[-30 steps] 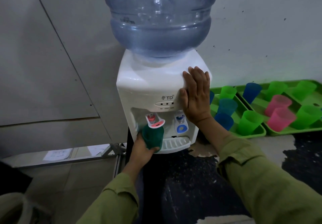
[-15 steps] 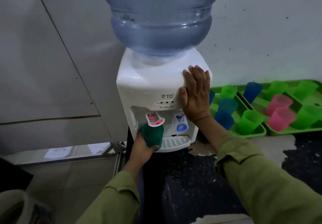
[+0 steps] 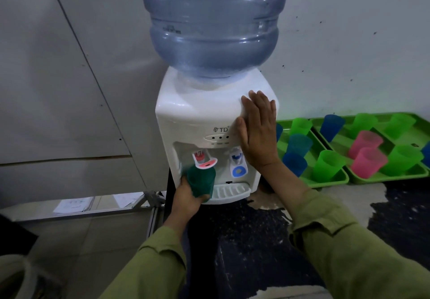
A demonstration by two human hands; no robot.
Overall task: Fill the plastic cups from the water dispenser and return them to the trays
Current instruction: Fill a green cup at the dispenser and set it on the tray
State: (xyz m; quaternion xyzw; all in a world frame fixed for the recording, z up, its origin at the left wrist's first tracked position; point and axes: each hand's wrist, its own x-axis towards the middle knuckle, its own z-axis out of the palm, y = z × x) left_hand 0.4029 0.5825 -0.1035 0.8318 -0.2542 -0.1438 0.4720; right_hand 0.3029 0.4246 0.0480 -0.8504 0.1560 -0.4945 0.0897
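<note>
A white water dispenser (image 3: 200,112) with a large blue bottle (image 3: 214,24) on top stands on a dark counter. My left hand (image 3: 186,196) grips a dark green cup (image 3: 201,181) and holds it up against the red tap lever (image 3: 206,161). My right hand (image 3: 258,131) lies flat with straight fingers on the dispenser's right front corner, beside the blue tap (image 3: 238,163). Two green trays (image 3: 330,181) (image 3: 395,177) to the right hold green, blue, teal and pink cups. Whether water flows into the cup cannot be seen.
A white drip tray (image 3: 230,192) juts out under the taps. The dark, worn counter (image 3: 251,240) spreads in front of the dispenser. A grey wall panel (image 3: 69,89) lies to the left, with papers (image 3: 72,204) on a low ledge below.
None of the hands or the cup has visibly moved; only the camera view shifted slightly.
</note>
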